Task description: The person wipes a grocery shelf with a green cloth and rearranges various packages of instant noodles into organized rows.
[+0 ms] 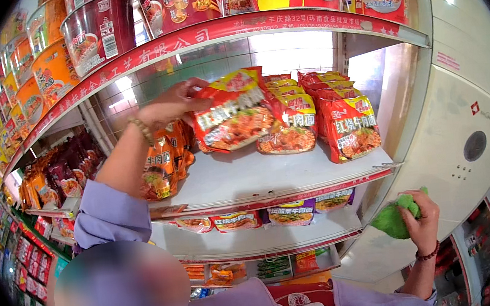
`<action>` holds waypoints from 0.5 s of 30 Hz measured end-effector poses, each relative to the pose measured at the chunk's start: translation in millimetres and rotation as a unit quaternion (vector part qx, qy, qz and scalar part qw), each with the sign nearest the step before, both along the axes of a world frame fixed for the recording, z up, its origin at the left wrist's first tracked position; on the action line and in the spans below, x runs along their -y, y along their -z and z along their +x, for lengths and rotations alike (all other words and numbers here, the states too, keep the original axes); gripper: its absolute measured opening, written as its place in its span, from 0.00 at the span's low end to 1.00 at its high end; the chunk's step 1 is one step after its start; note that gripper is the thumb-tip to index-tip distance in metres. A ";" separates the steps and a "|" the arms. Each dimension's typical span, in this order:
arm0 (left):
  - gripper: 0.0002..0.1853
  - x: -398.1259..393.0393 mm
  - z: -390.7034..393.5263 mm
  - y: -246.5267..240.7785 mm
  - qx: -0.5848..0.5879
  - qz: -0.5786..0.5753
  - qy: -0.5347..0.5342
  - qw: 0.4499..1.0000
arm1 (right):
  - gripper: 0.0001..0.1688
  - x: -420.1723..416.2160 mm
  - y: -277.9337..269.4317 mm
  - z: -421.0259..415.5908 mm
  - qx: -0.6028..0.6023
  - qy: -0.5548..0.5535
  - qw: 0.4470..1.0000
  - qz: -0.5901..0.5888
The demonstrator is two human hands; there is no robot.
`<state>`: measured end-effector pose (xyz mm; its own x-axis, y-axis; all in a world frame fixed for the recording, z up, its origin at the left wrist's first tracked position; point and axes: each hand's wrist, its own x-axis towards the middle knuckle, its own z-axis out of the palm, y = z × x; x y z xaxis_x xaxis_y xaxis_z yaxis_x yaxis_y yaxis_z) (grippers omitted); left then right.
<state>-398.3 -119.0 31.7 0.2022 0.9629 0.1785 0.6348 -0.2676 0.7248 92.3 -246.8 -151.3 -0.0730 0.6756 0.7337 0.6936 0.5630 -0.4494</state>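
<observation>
My left hand grips the upper left edge of a red and yellow instant noodle packet, held tilted above the middle shelf board. Just right of that packet, a row of similar red noodle packets stands upright, with a second row beside it. Orange noodle packets stand below my left wrist, partly hidden by my arm. Off to the right, my right hand holds a bunched green cloth beside the pale cabinet, away from the shelf packets.
Overhead, a red-edged shelf carries noodle tubs and large packets. A lower shelf holds more noodle packets, with small packaged goods beneath. At the right stands a pale cabinet with a round dark grille. Further packets fill shelves at the left.
</observation>
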 end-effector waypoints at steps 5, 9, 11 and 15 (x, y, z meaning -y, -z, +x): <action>0.30 7.0 -43.3 3.1 -0.022 -0.015 -0.035 0.999 | 0.14 -14.3 4.2 11.7 -0.011 -0.005 1.000 -0.012; 0.29 -0.9 -42.5 21.7 -0.067 -0.066 -0.033 0.995 | 0.14 -26.2 3.0 5.5 -0.008 -0.036 0.999 -0.005; 0.29 -3.9 -33.8 27.2 -0.075 -0.088 -0.015 0.993 | 0.14 -29.9 1.5 2.2 -0.006 -0.042 0.999 -0.001; 0.29 -7.2 -25.4 28.8 -0.067 -0.097 -0.015 0.993 | 0.16 -33.9 -0.3 -0.6 0.000 -0.044 0.999 0.005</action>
